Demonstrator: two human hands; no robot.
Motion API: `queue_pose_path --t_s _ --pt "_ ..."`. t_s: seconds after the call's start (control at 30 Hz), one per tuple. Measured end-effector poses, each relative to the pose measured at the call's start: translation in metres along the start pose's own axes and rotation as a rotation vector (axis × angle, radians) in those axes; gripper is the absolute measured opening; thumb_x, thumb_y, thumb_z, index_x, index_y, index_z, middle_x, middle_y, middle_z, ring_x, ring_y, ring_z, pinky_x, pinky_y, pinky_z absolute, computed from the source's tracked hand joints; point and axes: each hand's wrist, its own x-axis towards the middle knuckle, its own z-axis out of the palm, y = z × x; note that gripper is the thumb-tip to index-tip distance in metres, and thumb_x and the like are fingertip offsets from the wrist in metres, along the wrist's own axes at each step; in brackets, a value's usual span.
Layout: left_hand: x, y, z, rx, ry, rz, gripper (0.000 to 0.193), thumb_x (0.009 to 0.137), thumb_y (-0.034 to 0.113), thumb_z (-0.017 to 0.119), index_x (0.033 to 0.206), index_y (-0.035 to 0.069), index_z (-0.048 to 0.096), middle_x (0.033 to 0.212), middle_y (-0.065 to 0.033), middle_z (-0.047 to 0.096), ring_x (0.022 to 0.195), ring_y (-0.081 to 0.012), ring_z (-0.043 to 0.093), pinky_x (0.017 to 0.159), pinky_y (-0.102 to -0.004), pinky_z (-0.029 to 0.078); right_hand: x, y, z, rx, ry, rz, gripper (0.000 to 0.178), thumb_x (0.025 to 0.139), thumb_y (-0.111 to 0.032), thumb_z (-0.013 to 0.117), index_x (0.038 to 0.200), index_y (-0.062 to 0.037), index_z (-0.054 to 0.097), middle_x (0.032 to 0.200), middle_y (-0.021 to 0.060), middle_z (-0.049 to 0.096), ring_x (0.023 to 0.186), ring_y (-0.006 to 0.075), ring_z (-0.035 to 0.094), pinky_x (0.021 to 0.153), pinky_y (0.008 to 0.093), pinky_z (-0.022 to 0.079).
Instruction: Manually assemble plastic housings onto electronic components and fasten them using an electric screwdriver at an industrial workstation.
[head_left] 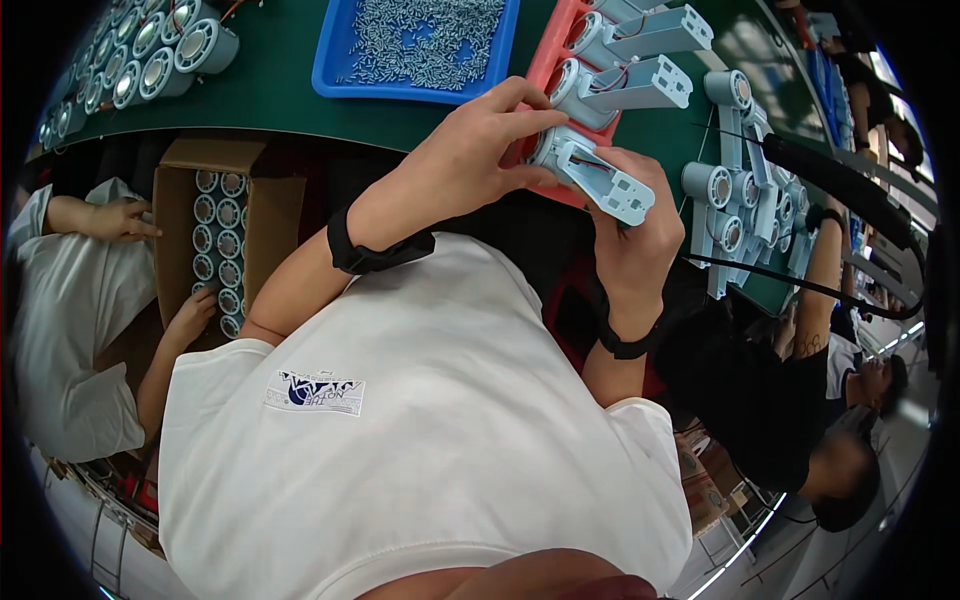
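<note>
Both my hands are on a pale blue plastic part (601, 182), a round housing with a flat arm and wires in its channel. It lies over the near end of a red tray (546, 62). With thumb and fingers, my left hand (478, 150) pinches the round end. My right hand (638, 225) is closed around the arm, whose holed end points toward me; some of its fingers are hidden beneath. Just beyond, similar housings with arms (625, 88) sit in a row in the tray. Whether a screw or small piece is between my left fingertips, I cannot make out.
A blue bin (330, 75) of small screws stands on the green table (270, 95). Round housings (205, 45) crowd the far left; more armed parts (735, 195) pile at right. One person's hands reach a cardboard box (272, 215) at left; another person's arm (825, 260) is at right.
</note>
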Motion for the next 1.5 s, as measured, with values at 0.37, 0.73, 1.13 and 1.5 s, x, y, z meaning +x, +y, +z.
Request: queue_pose_path --t_s 0.37,0.73,1.13,1.5 --pt "0.007 -0.007 -0.001 0.012 -0.016 0.016 0.049 0.07 0.01 0.089 0.117 0.004 0.073 0.106 -0.0089 0.062 0.093 -0.0247 0.065 0.077 -0.0338 0.058 0.027 -0.021 -0.01 -0.055 -0.134 0.083 0.026 0.078 0.0 0.081 0.102 -0.0011 0.072 0.094 0.0094 0.072 0.075 0.0223 0.068 0.063 0.0305 0.051" --pt "0.005 -0.006 -0.002 -0.05 -0.011 -0.006 0.049 0.067 0.009 0.09 0.111 0.0 0.073 0.101 -0.0123 0.061 0.089 -0.0301 0.065 0.075 -0.038 0.056 0.019 -0.014 0.008 0.039 0.005 0.153 0.027 0.079 -0.003 0.081 0.103 0.0001 0.07 0.091 0.01 0.07 0.073 0.0218 0.066 0.065 0.0304 0.051" --pt "0.0 0.012 -0.011 -0.073 0.026 -0.041 0.053 0.071 0.008 0.088 0.121 0.002 0.07 0.103 -0.0108 0.06 0.079 -0.0217 0.063 0.067 -0.0318 0.055 -0.012 0.003 0.015 0.24 0.125 0.151 0.03 0.087 -0.004 0.077 0.114 0.0044 0.067 0.102 0.0114 0.073 0.083 0.017 0.069 0.07 0.0281 0.054" --pt "0.064 -0.046 -0.092 0.629 0.118 -0.033 0.045 0.078 0.017 0.081 0.117 0.0 0.066 0.105 -0.0192 0.06 0.094 -0.0376 0.064 0.081 -0.0448 0.054 0.06 0.08 -0.117 -0.025 1.012 0.147 0.035 0.098 -0.01 0.066 0.129 0.0054 0.059 0.102 0.0119 0.071 0.098 0.0224 0.066 0.099 0.034 0.049"
